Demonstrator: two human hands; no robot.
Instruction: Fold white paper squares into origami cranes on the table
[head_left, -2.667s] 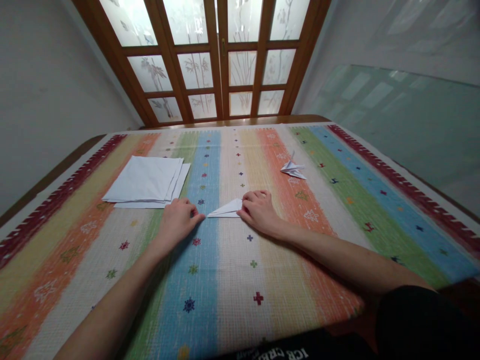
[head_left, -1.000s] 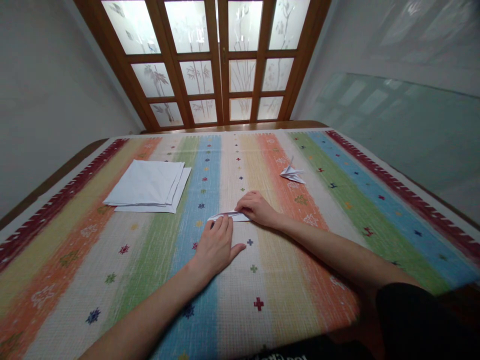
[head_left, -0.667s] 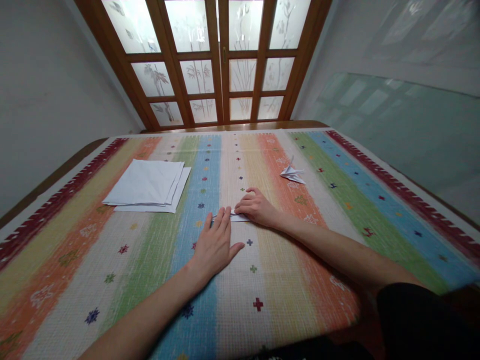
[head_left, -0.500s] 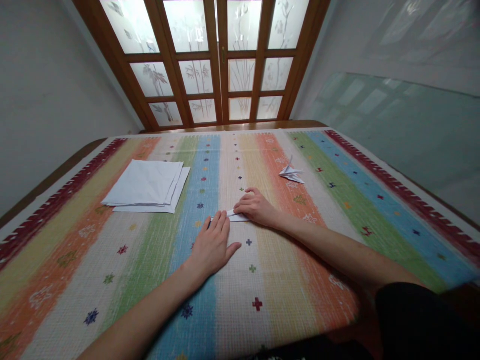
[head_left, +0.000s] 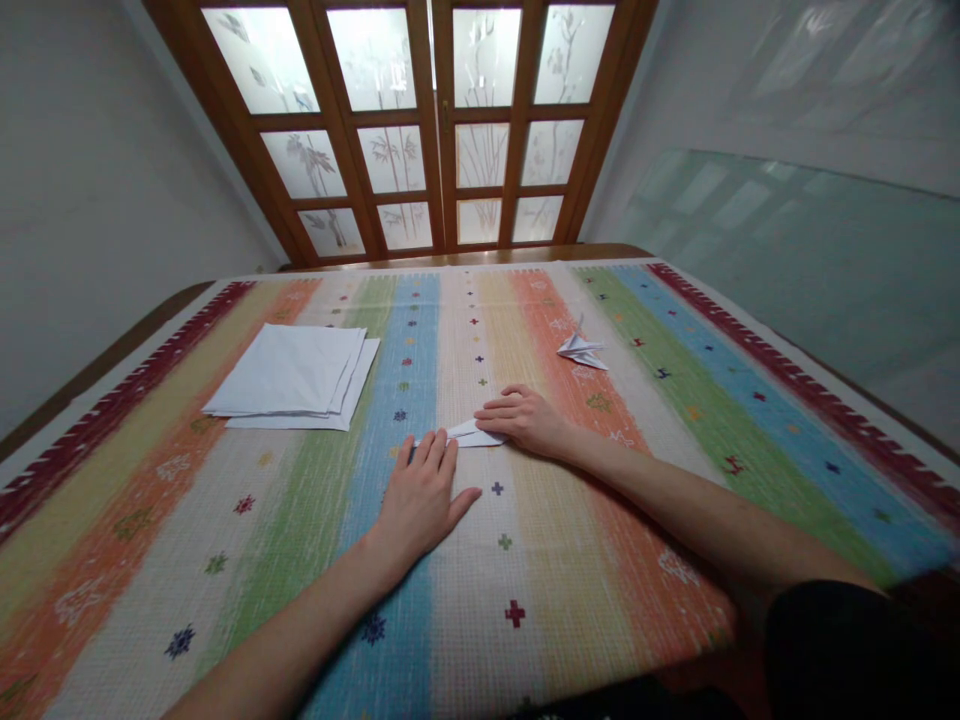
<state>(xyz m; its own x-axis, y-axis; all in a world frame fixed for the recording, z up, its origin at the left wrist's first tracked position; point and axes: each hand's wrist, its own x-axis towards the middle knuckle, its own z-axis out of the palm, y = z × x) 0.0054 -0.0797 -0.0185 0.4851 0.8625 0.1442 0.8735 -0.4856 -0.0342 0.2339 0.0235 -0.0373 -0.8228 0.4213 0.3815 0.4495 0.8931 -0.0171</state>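
Note:
A narrow strip of folded white paper (head_left: 474, 437) lies crosswise on the striped cloth between my hands. My left hand (head_left: 422, 490) rests flat, fingers stretched over the paper's left end and thumb spread to the right; that end is hidden under the fingertips. On the right end, my right hand (head_left: 529, 420) has its fingers bent and close together on the paper, with its thumb out of sight. Farther back to the right stands a small folded paper crane (head_left: 582, 350), touched by neither hand.
Left of my hands sits a stack of white paper sheets (head_left: 289, 370), unevenly piled. A colourful striped tablecloth (head_left: 480, 560) covers the table. Beyond its far edge are wooden doors (head_left: 442, 150) with frosted panes. A glass panel (head_left: 795, 250) leans at the right wall.
My right hand has slid a little to the right along the folded paper, baring more of its middle. My left hand has stayed nearly in place. The view has tilted slightly.

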